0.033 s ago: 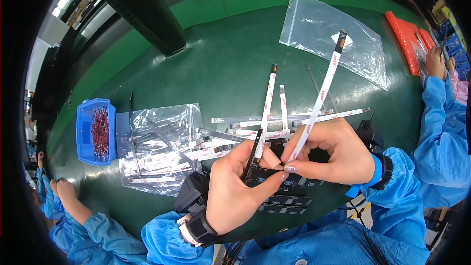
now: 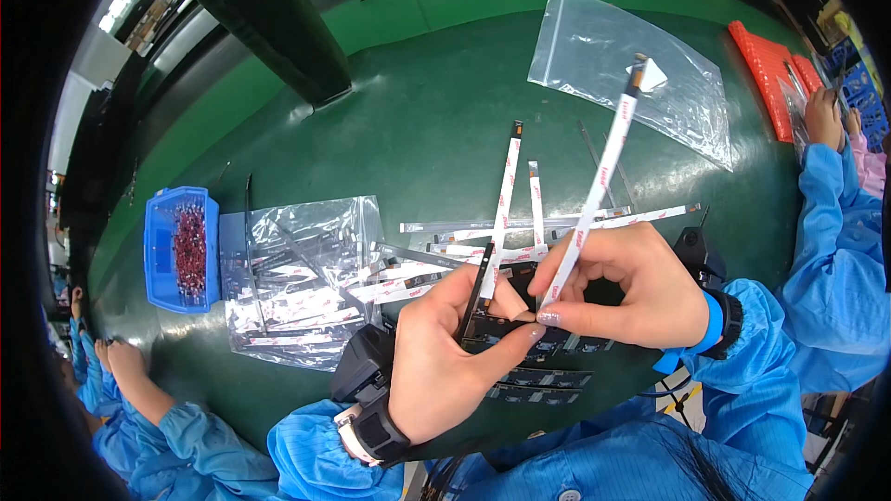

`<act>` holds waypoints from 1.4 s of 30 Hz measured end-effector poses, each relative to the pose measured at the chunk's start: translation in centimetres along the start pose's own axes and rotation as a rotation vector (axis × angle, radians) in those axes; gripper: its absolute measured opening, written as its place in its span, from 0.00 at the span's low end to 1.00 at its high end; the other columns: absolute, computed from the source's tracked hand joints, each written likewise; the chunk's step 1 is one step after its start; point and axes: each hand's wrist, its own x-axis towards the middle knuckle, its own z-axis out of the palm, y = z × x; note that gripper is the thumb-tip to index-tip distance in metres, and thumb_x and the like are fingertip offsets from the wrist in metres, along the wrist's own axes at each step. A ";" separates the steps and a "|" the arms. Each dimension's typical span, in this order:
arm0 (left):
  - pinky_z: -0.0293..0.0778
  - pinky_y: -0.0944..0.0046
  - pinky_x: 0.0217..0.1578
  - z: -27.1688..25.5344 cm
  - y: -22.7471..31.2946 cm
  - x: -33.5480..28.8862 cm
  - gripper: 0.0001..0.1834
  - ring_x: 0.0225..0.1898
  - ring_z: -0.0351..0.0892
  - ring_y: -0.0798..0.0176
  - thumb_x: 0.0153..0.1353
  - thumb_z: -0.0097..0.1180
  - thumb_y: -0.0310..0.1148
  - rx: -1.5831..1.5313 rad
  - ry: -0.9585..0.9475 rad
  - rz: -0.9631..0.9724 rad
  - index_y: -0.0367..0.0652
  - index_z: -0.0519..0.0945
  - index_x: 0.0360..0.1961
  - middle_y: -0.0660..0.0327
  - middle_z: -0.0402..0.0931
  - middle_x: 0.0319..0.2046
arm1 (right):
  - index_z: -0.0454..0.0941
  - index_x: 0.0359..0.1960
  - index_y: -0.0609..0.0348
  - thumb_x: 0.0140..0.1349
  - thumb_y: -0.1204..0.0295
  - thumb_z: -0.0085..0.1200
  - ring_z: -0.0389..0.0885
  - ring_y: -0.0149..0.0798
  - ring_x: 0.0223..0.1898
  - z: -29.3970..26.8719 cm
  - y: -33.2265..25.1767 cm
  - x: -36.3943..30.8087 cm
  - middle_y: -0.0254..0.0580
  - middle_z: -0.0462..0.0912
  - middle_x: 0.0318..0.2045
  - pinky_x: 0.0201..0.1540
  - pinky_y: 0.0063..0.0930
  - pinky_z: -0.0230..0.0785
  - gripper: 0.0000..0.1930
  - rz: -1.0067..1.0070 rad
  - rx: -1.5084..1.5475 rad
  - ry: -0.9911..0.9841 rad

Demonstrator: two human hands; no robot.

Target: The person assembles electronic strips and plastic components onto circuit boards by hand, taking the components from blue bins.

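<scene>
My right hand (image 2: pixel 624 289) pinches the lower end of a long flat flex cable (image 2: pixel 598 187) with white, red-printed backing. The cable slants up and to the right, and its dark tip reaches over a clear zip bag. My left hand (image 2: pixel 455 353) is closed, thumb and fingertips meeting the right fingertips at the cable's lower end. A narrow black strip (image 2: pixel 477 289) stands out between its thumb and fingers; its lower end is hidden. Under both hands lie dark circuit boards (image 2: pixel 541 378), partly covered. Another white-backed flex cable (image 2: pixel 509 187) lies just beyond.
More cables (image 2: pixel 640 216) lie crossed behind my hands. At left are a filled clear bag (image 2: pixel 353 213) and a blue bin (image 2: pixel 153 264) of small reddish parts. A zip bag (image 2: pixel 594 46) lies far right; a dark post (image 2: pixel 269 28) rises far left. Co-workers' arms (image 2: pixel 821 250) flank the table.
The held flex cable has tipped slightly left at its upper end and turned a little in my right fingers. My left hand has barely moved.
</scene>
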 end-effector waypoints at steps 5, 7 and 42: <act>0.67 0.75 0.36 0.0 0.3 -0.1 0.10 0.30 0.71 0.76 0.48 0.57 0.15 -0.087 0.048 -0.011 0.35 0.71 0.31 0.66 0.73 0.27 | 0.76 0.30 0.64 0.51 0.76 0.58 0.77 0.26 0.22 -0.3 0.3 0.1 0.37 0.78 0.20 0.25 0.18 0.70 0.06 -0.003 -0.012 -0.089; 0.67 0.75 0.35 0.0 0.5 -0.1 0.10 0.31 0.71 0.76 0.49 0.57 0.15 -0.098 0.049 -0.015 0.36 0.70 0.31 0.66 0.74 0.27 | 0.76 0.29 0.64 0.52 0.76 0.58 0.77 0.26 0.23 -0.3 0.0 -0.1 0.37 0.79 0.21 0.25 0.18 0.70 0.06 -0.007 -0.027 -0.111; 0.68 0.79 0.29 -0.6 -0.3 0.6 0.27 0.28 0.71 0.78 0.51 0.58 0.17 -0.122 0.088 -0.033 0.37 0.67 0.53 0.66 0.75 0.28 | 0.71 0.21 0.57 0.43 0.72 0.50 0.72 0.32 0.37 -5.3 1.4 3.8 0.32 0.73 0.27 0.38 0.24 0.67 0.04 -0.817 -1.432 -0.089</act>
